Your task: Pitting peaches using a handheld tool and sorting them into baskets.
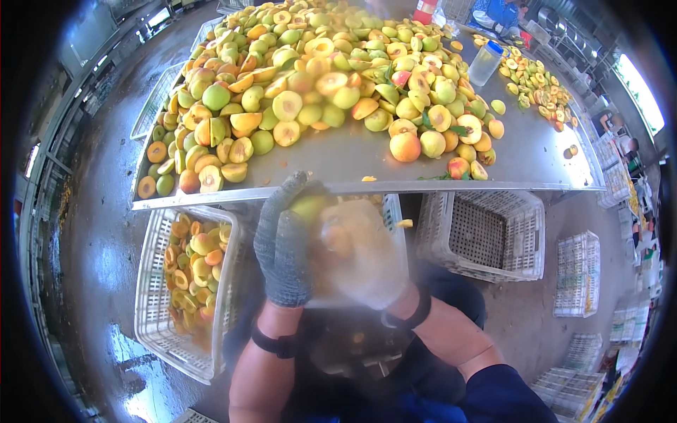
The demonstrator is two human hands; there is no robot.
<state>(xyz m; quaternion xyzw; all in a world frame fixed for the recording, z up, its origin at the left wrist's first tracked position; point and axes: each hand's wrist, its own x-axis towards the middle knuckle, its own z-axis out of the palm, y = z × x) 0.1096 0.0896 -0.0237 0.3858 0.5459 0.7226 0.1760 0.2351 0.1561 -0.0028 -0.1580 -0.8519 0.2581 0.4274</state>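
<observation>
My left hand (285,243), in a grey knitted glove, grips a yellow-green peach (308,208) just below the table's front edge. Close beside it on the right is my right hand (365,248) in a whitish glove. Blur and haze hide its fingers, and whether it holds anything cannot be told. Both hands are above a white plastic crate (394,217), mostly covered by them. Beyond the hands, a large heap of whole and halved peaches (317,69) lies on the metal table (338,158).
A white crate of peach halves (225,338) stands on the left. To the right is another white crate (521,259) with a bare bottom. A blue-capped plastic bottle (485,63) and a smaller peach pile (539,87) are on the table. A person in blue (494,16) is at the far side.
</observation>
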